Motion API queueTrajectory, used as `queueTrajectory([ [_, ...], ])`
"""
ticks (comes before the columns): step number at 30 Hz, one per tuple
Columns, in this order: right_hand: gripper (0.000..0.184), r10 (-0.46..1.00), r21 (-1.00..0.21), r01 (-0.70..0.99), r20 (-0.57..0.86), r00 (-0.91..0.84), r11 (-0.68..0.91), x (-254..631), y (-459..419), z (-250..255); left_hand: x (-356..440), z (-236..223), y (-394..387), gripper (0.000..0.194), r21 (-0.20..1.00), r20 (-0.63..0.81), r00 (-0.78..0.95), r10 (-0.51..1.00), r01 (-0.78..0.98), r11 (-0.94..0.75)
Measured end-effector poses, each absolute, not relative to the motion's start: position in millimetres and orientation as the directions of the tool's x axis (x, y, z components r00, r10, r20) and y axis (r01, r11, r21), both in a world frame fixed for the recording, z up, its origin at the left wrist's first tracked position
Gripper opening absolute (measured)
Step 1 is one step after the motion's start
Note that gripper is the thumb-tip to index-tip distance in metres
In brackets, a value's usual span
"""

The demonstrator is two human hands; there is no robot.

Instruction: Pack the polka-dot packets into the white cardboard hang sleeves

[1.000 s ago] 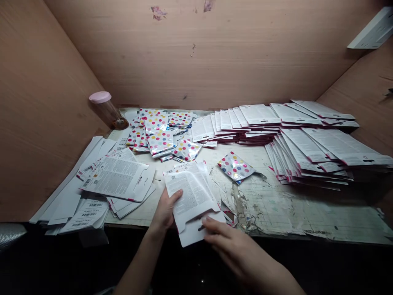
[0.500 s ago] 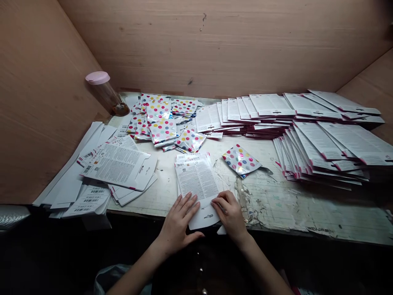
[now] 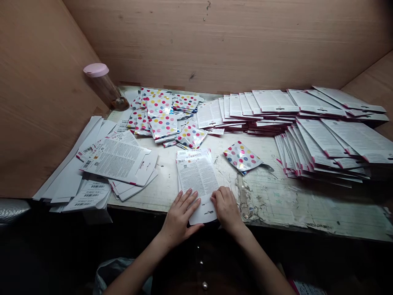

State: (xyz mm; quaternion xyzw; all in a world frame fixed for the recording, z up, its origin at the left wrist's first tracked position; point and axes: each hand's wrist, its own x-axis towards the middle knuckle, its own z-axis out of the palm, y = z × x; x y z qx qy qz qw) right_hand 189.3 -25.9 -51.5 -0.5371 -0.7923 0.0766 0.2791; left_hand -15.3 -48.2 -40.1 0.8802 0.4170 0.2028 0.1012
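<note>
Printed card packet (image 3: 199, 176) lies flat beneath both bare hands (image 3: 179, 219), smooth and white.

"What was the table (image 3: 270, 209) like?"

"Its pale top was scuffed, with the surface peeling near the front edge."

"And what lay on it?"

"A pile of dotted packets (image 3: 162, 125) lay toward the back, left of the middle, and a single dotted packet (image 3: 242, 156) lay apart, nearer the front. Overlapping stacks of white printed sleeves (image 3: 319, 137) filled the right."

"And elsewhere?"

"A few printed cards (image 3: 198, 176) lay at the front middle; more cards (image 3: 118, 159) and barcoded sheets (image 3: 89, 194) lay left. A pink-lidded bottle (image 3: 106, 88) was at the back left."
</note>
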Motion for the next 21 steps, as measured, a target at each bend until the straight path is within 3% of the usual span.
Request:
queueTrajectory([
  [4, 0.023, 0.843, -0.387, 0.753, 0.323, -0.430, 0.532, 211, -56, -35, -17, -37, -47, 0.069, 0.342, 0.262, 0.584, 0.768, 0.688, -0.640],
  [8, 0.022, 0.811, -0.280, 0.761, 0.172, -0.559, 0.585, 254, -83, -1, -21, -35, -45, 0.060, 0.319, 0.375, 0.624, 0.686, 0.607, -0.727],
  [11, 0.008, 0.819, -0.394, 0.736, 0.089, -0.567, 0.551, 260, -76, 17, -21, -35, -45, 0.047, 0.352, 0.465, 0.614, 0.638, 0.533, -0.769],
  [12, 0.015, 0.805, -0.431, 0.707, 0.087, -0.586, 0.561, 254, -69, 17, -20, -34, -46, 0.040, 0.391, 0.467, 0.593, 0.656, 0.527, -0.755],
  [14, 0.023, 0.758, -0.445, 0.636, 0.173, -0.629, 0.630, 237, -52, 7, -17, -34, -47, 0.024, 0.493, 0.430, 0.521, 0.737, 0.548, -0.675],
  [16, 0.017, 0.745, -0.440, 0.609, 0.277, -0.607, 0.660, 219, -35, -10, -13, -33, -47, 0.013, 0.581, 0.373, 0.413, 0.831, 0.595, -0.556],
  [19, 0.012, 0.828, -0.562, 0.611, 0.337, -0.448, 0.558, 202, -19, -33, -8, -32, -43, 0.011, 0.629, 0.320, 0.242, 0.916, 0.668, -0.397],
  [21, 0.008, 0.877, -0.614, 0.626, 0.349, -0.330, 0.480, 197, -16, -41, -6, -32, -40, 0.020, 0.636, 0.291, 0.112, 0.950, 0.719, -0.280],
])
